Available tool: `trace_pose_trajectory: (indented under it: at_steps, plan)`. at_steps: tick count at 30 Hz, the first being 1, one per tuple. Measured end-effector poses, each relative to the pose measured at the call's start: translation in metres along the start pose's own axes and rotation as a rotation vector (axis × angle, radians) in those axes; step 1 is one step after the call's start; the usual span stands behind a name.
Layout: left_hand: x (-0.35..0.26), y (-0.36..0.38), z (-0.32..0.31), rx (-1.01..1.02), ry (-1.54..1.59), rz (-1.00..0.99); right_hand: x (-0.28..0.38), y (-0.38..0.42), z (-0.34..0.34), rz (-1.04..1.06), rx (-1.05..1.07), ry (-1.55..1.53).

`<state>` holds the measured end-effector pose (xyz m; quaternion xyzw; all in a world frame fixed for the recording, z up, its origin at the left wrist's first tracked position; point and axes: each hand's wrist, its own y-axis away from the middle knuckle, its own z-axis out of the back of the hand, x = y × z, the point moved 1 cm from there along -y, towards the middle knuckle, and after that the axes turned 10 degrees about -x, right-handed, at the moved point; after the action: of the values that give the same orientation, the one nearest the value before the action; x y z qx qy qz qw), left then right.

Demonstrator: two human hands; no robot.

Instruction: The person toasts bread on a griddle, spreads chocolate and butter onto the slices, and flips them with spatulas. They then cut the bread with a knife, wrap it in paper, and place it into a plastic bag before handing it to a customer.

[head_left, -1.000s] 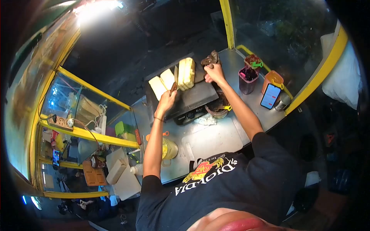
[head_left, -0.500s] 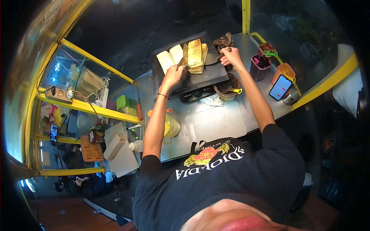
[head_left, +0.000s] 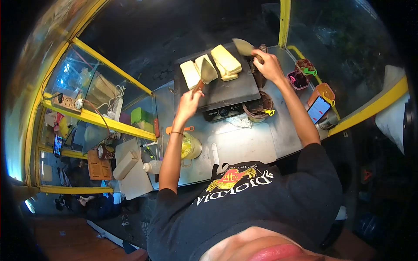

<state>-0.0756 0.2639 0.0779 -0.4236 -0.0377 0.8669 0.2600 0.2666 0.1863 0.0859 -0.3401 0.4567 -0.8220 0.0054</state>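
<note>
On the dark griddle [head_left: 226, 92] lie several pale slabs of bread; a stacked pair [head_left: 226, 61] rests flat at the back right, two single slices [head_left: 190, 74] to its left. My left hand [head_left: 190, 103] grips the wooden handle of a metal spatula [head_left: 206, 73], its blade raised over the single slices. My right hand [head_left: 267, 66] holds a second spatula [head_left: 242, 46], blade lifted just right of the stacked bread.
A bowl of dark spread with a yellow-handled spoon [head_left: 259, 107] sits by the griddle. Topping tubs [head_left: 300, 77], a phone [head_left: 318, 109], a yellow jug [head_left: 190, 147] and a white cutting board [head_left: 244, 148] stand on the steel counter. Yellow frame posts [head_left: 285, 21] edge the stall.
The stacked bread went from standing on edge between the spatulas to lying flat. Both spatulas have lifted away from it, and my left hand drew back toward me.
</note>
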Motion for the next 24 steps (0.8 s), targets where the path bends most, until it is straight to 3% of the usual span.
trace_pose_trajectory:
  at_steps: [2, 5, 9, 10, 14, 17, 19, 22, 24]
  plan:
    - [-0.002, 0.012, -0.011, 0.027, -0.079, 0.016, 0.011, 0.018, 0.007, -0.286, 0.085, 0.116]
    - [-0.038, 0.019, -0.032, 0.092, -0.106, 0.013, 0.025, 0.039, -0.015, -0.233, 0.058, 0.034]
    - [-0.029, 0.006, -0.058, 0.018, -0.052, 0.054, 0.028, 0.031, -0.03, -0.082, 0.071, 0.112]
    - [-0.025, 0.008, -0.053, 0.003, 0.018, 0.055, 0.026, 0.028, -0.025, -0.184, 0.09, 0.143]
    - [-0.008, 0.029, -0.001, -0.17, 0.045, 0.075, 0.054, 0.027, -0.009, -0.083, -0.207, 0.08]
    - [0.008, 0.033, 0.046, -0.269, -0.093, 0.16, 0.071, 0.031, -0.027, -0.168, -0.133, -0.21]
    - [0.037, 0.028, 0.057, -0.258, -0.22, 0.213, 0.07, 0.03, -0.048, -0.239, 0.021, -0.086]
    - [0.079, 0.018, 0.035, -0.305, -0.092, 0.138, 0.042, 0.037, -0.105, -0.216, 0.058, -0.002]
    - [0.082, 0.025, 0.021, -0.229, -0.148, 0.225, 0.049, 0.045, -0.127, -0.107, 0.044, 0.006]
